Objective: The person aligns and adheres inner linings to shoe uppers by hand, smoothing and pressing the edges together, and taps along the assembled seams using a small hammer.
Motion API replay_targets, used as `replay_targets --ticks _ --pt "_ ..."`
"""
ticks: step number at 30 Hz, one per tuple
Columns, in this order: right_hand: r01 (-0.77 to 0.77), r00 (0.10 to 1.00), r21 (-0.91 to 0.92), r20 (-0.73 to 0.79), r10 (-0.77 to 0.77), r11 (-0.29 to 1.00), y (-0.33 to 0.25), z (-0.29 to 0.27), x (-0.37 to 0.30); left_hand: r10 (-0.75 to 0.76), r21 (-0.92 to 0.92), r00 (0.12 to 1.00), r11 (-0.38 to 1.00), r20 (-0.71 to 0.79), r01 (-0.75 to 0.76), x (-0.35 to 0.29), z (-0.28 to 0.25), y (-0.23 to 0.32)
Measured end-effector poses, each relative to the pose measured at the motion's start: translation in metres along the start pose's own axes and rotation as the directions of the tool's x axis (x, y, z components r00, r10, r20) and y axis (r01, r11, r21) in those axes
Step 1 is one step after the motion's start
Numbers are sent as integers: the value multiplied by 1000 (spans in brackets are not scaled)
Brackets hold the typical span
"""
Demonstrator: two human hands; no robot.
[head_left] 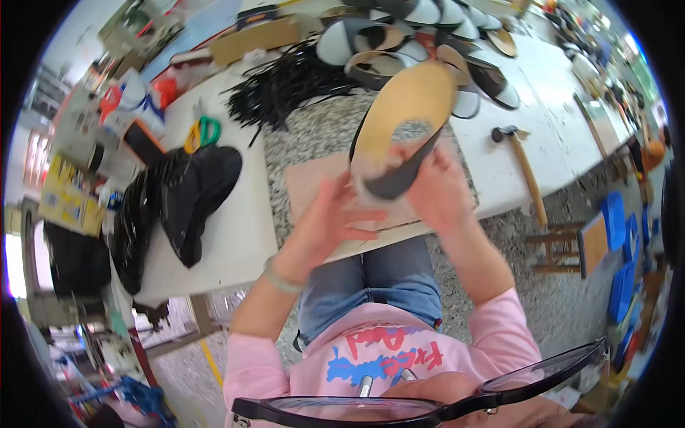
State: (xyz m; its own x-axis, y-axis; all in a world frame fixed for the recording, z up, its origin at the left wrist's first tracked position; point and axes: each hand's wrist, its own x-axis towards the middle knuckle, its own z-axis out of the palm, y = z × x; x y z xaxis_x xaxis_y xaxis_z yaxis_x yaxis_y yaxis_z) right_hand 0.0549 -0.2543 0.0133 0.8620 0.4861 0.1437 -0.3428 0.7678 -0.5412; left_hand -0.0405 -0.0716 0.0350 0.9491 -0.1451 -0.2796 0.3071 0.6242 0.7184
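Note:
A slip-on shoe upper (401, 107) with a tan face and dark grey edge is held up over the work board, tilted with its far end to the right. The granite slab shows through its opening. At its lower right edge, my right hand (441, 187) has its fingers closed on it. My left hand (330, 217) is beside the near end, fingers spread and somewhat blurred; it does not appear to grip anything. Beneath both hands lies a pinkish board (303, 187) on the speckled granite slab (282, 153).
Black straps (285, 82) are heaped behind the slab. Several shoe uppers (342, 43) pile up at the back. A hammer (526, 167) lies right, scissors (205, 132) with green and orange handles left, near black shoe pieces (196, 185). A wooden stool (592, 242) stands right.

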Motion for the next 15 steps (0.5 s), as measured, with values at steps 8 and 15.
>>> replay_targets --ticks 8,15 --pt "29 963 -941 117 243 338 -13 8 -89 333 878 943 457 -23 -140 23 -51 23" --pt "163 987 -973 160 -31 165 71 16 -42 647 836 748 325 144 -442 16 -49 -12"
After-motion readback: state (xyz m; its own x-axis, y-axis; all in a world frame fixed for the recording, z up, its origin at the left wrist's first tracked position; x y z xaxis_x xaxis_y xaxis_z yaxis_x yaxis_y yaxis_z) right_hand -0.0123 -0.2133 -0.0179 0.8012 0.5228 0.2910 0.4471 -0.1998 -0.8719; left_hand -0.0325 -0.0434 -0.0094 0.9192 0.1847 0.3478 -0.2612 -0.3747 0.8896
